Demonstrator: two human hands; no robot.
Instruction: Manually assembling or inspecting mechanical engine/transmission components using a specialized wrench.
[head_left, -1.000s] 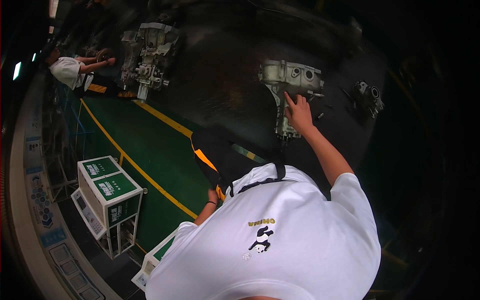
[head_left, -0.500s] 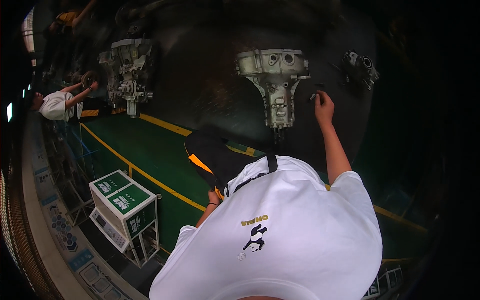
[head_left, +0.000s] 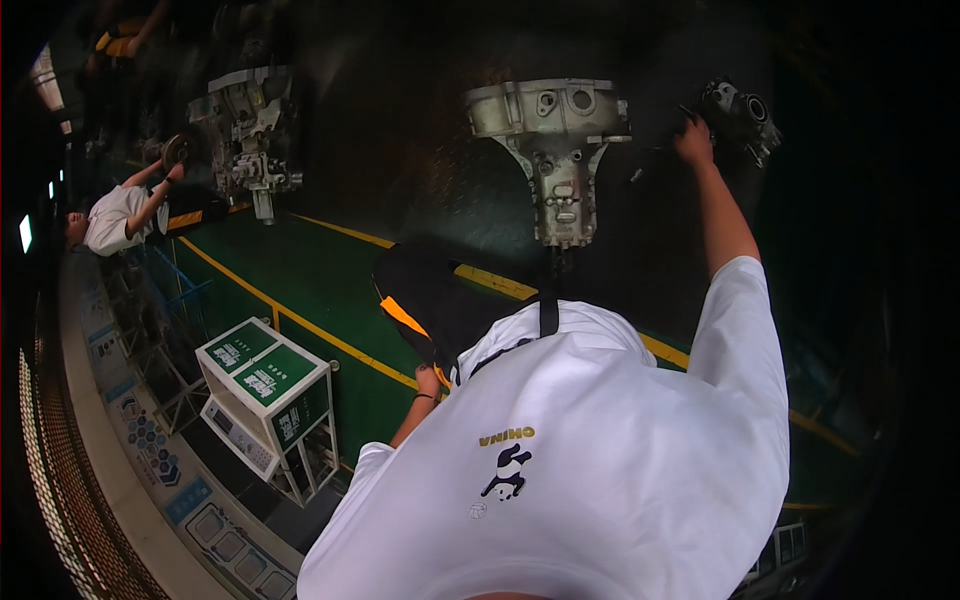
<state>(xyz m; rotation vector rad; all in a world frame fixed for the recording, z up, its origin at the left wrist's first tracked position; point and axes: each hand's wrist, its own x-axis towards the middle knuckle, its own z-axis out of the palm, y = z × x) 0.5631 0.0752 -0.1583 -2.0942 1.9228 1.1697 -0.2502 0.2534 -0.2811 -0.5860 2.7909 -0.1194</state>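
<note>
My right hand (head_left: 694,142) reaches out at the far right, beside a small metal housing (head_left: 738,112) with a round opening. Its fingertips are dark and blurred, so whether they hold anything is unclear. A small metal piece (head_left: 636,175) lies on the dark work surface to the left of that hand. Further left sits a large bell-shaped gearbox casing (head_left: 565,185), its wide end away from me. My left hand (head_left: 428,380), with a dark band at the wrist, hangs low against my dark trousers, its fingers mostly hidden.
Another gearbox assembly (head_left: 255,150) stands at the far left. A person in a white shirt (head_left: 120,215) holds a ring-shaped part (head_left: 176,150) beside it. A white-framed cabinet with green panels (head_left: 268,375) stands lower left on the green floor, near a yellow line (head_left: 330,345).
My right hand has moved away and to the right, from the small metal piece to the small housing. That piece stays on the surface. My left hand remains low at my side.
</note>
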